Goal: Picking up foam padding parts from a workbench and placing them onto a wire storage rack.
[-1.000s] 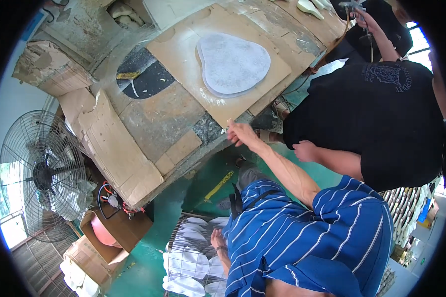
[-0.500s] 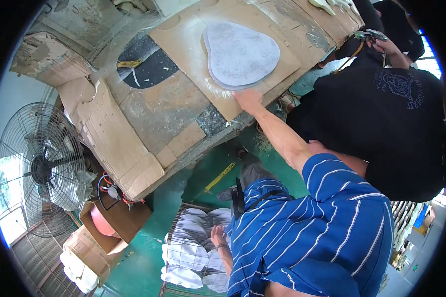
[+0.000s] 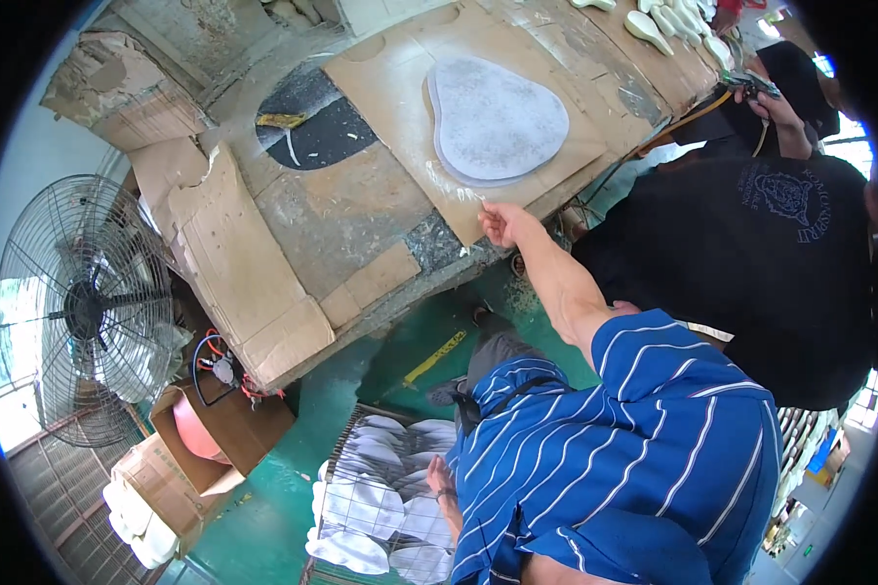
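1. R hand (image 3: 502, 224): arm stretched far fwd and up-frame, nearly straight at the elbow, forearm bare.
2. R hand fingers loosely spread, pointing up-left; palm faces down, not closed on anything. Fingertips at the near edge of the work surface.
3. R upper arm in a blue sleeve w/ thin white stripes, ending just above the elbow.
4. L hand (image 3: 441, 480): low in frame, close to the body, arm bent and dropped down beside the torso.
5. L hand partly hidden behind the striped shirt; fingers point down-left, grip state can't be made out.
6. Torso leans fwd toward the R arm's reach.
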